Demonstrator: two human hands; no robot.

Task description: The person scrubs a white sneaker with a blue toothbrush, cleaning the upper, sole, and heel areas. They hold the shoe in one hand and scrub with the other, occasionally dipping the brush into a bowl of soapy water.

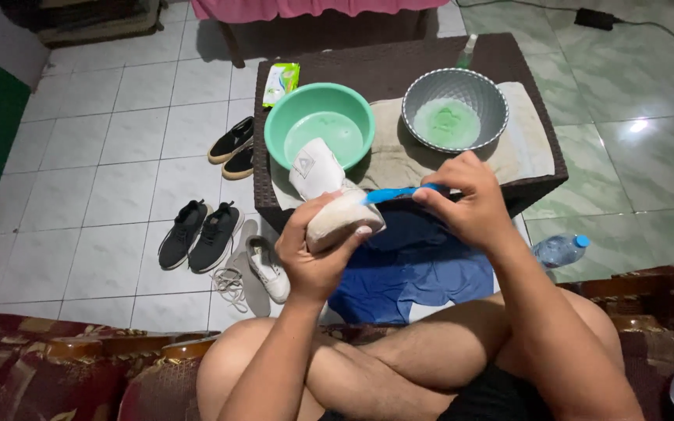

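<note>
My left hand [313,253] grips a white shoe [329,195] by its sole side, toe end toward me, tongue pointing at the bowls. My right hand [466,203] pinches a blue toothbrush [399,192], whose head end rests against the shoe's edge. Both hands hover above a blue cloth [415,273] spread in front of my crossed legs. Just beyond stands a low dark wicker table [388,66] with a green basin [319,125] and a grey bowl [454,109] of soapy green water.
A beige towel [399,156] lies under the bowls. On the tiled floor to the left sit two pairs of dark shoes [200,234], another white shoe [268,269] with loose laces and an insole. A plastic water bottle [559,249] lies at the right.
</note>
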